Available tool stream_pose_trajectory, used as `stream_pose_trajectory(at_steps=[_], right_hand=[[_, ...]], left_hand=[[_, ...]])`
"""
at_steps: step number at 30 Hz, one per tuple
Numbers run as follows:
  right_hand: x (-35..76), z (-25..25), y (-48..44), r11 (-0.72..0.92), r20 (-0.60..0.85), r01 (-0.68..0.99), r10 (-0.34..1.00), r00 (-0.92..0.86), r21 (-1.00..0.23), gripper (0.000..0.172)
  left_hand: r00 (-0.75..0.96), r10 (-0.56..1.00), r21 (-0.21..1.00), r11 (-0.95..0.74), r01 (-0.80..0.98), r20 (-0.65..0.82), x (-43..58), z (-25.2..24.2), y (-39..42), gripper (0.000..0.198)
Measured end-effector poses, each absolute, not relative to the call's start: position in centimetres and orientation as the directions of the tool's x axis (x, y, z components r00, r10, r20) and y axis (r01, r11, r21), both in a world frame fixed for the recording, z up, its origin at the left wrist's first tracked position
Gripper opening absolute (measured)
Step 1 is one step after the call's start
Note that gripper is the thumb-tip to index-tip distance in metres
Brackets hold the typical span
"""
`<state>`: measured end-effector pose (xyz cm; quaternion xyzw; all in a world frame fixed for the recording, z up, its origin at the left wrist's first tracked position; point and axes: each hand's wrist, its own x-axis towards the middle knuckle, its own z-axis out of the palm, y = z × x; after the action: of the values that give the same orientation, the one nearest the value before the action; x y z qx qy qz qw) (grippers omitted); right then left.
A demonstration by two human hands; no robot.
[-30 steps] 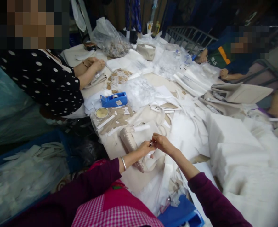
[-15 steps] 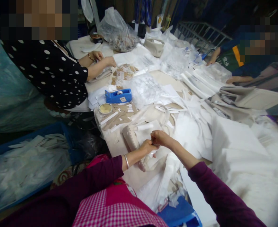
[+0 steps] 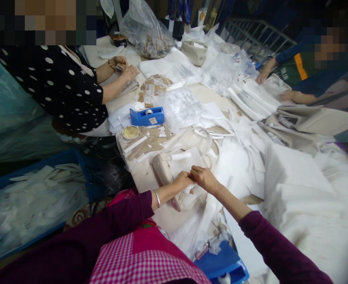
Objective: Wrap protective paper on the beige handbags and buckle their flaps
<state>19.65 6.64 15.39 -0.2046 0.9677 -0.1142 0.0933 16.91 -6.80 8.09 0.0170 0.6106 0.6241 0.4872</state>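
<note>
A cream handbag (image 3: 164, 173) lies on its side on the table in front of me, with white wrapping (image 3: 185, 159) over its upper face and wrapped handles (image 3: 205, 136) behind. My left hand (image 3: 183, 182) and my right hand (image 3: 202, 177) meet over the bag's near part, fingertips pinched together on a small white piece against the wrapping. Both hands are closed. What the piece is I cannot make out.
Behind the bag lie tan paper strips (image 3: 146, 146), a small round tin (image 3: 130, 132) and a blue tape dispenser (image 3: 147, 116). White foam sheets (image 3: 298, 177) pile up at the right. A person in a dotted top (image 3: 58, 86) works at the left, another person's hands (image 3: 265, 71) far right. A blue crate (image 3: 32, 197) stands lower left.
My hands have stayed together over the bag, shifting slightly. The view has tilted and drifted a little, and the person at the left has moved their hands.
</note>
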Motion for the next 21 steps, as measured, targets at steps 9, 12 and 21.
stream_pose_trajectory(at_steps=[9,12,21], right_hand=[[23.6,15.4,8.5,0.801,0.024,-0.345,-0.382,-0.924,-0.489,0.033],[24.5,15.6,8.9,0.811,0.041,-0.335,-0.361,-0.932,-0.479,0.039],[25.7,14.7,8.5,0.743,0.209,-0.262,-0.166,-0.964,-0.616,0.058]], left_hand=[[-0.522,0.694,0.841,0.234,-0.489,-0.496,17.0,9.5,-7.2,0.006],[-0.453,0.751,0.834,0.232,-0.500,-0.481,16.7,10.9,-7.7,0.011],[-0.466,0.719,0.822,0.263,-0.505,-0.516,17.0,11.8,-7.3,0.019]])
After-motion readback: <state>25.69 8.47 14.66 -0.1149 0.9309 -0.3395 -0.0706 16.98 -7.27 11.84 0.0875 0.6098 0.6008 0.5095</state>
